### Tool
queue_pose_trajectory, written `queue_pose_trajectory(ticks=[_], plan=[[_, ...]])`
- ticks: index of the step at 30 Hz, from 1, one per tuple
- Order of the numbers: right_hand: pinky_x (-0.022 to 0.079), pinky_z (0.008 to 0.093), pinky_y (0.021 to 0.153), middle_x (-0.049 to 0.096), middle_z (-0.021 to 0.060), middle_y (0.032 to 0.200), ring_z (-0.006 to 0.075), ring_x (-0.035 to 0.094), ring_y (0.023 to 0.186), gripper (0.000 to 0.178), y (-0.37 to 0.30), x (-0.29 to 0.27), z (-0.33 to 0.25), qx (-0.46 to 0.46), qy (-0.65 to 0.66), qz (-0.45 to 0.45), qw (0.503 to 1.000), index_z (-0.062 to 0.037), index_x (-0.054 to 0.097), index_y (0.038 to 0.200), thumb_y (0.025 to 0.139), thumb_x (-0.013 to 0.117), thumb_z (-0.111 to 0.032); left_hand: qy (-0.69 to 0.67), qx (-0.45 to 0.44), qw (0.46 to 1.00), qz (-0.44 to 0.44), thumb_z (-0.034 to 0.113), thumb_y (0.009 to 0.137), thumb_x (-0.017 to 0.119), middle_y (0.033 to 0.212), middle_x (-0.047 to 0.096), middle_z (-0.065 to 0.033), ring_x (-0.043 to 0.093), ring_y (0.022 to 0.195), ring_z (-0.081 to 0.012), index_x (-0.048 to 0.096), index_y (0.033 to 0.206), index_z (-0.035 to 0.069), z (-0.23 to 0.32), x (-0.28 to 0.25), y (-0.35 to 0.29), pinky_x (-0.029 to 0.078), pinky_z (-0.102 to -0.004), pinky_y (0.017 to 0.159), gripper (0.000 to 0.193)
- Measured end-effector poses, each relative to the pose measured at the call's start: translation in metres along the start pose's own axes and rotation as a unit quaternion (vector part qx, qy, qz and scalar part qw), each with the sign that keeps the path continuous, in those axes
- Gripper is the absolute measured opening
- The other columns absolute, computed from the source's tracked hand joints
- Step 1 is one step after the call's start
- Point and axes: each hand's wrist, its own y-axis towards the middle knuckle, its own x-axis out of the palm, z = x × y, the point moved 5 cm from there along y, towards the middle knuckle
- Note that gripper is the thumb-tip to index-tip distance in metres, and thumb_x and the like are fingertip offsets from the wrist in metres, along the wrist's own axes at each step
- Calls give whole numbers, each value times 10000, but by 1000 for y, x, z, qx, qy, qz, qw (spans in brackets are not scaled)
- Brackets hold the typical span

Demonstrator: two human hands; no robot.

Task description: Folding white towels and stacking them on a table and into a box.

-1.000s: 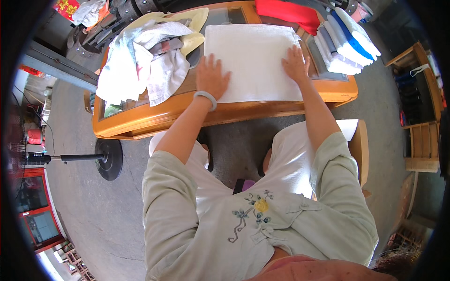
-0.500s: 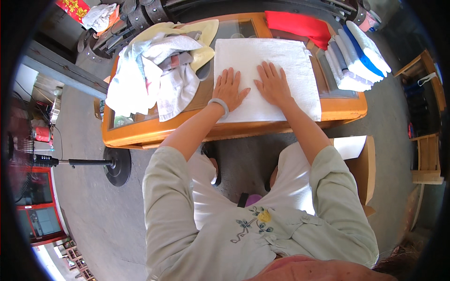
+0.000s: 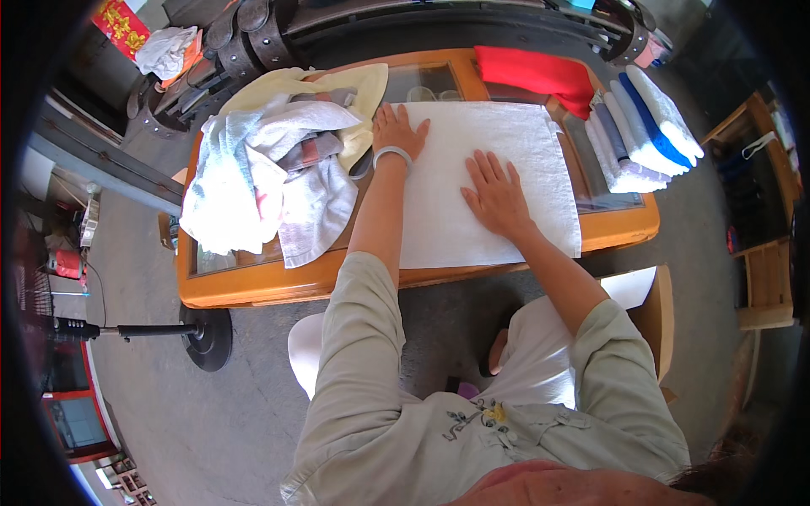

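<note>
1. Head view, left hand: the person's left hand lies at the far left part of a flat white cloth, fingers stretched out and a little apart, thumb pointing right over the cloth. A pale band circles the wrist behind these fingers.
2. Head view, right hand: the right hand rests palm down on the same cloth, fingers slightly spread and pinching nothing. The cloth reaches out on both sides of these fingers and back toward the person.
3. Head view, around the fingers: left of the left fingers is a rumpled heap of towels with a yellow cloth; whether they touch it cannot be told. Beyond the right fingers, to their right, are a red cloth and a folded towel stack. Under everything is a wooden table.
</note>
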Motion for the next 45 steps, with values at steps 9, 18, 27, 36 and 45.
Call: queue_pose_trajectory(ticks=[9, 18, 27, 36, 45], plan=[[191, 552, 1069, 333, 134, 1443, 292, 270, 1359, 467, 43, 11, -2, 18, 65, -92, 993, -65, 433, 1308, 913, 472, -312, 81, 62, 994, 46, 436, 947, 323, 1502, 223, -165, 169, 1398, -336, 295, 1442, 159, 4, 2, 0, 108, -450, 1139, 567], [160, 508, 1110, 261, 105, 1495, 289, 219, 1388, 524, 130, 57, 18, 6, 49, -95, 994, -169, 343, 1408, 962, 312, -444, 60, 64, 996, 6, 412, 950, 308, 1496, 239, -164, 184, 1393, -342, 336, 1426, 211, 5, 9, 2, 127, -459, 1132, 517], [153, 431, 1132, 229, 120, 1509, 263, 193, 1402, 674, 107, 47, 161, 142, -67, -82, 984, -98, 277, 1441, 945, 254, -554, 70, 42, 997, 10, 419, 948, 315, 1485, 234, -202, 195, 1386, -352, 331, 1424, 228, 3, 6, 3, 140, -457, 1130, 513], [123, 466, 1132, 218, 138, 1508, 265, 186, 1403, 733, 79, 40, 170, 152, -136, -80, 976, -53, 254, 1438, 929, 286, -579, 52, 25, 998, 36, 469, 910, 377, 1469, 221, -263, 192, 1377, -389, 345, 1421, 184, -2, 8, 1, 134, -462, 1127, 586], [120, 493, 1119, 239, 155, 1493, 300, 189, 1396, 621, 5, 10, 101, 56, -25, -57, 996, -41, 326, 1397, 944, 380, -463, 63, -9, 998, 18, 522, 905, 341, 1482, 186, -255, 165, 1388, -373, 295, 1440, 141, 0, 8, 1, 126, -451, 1128, 658]])
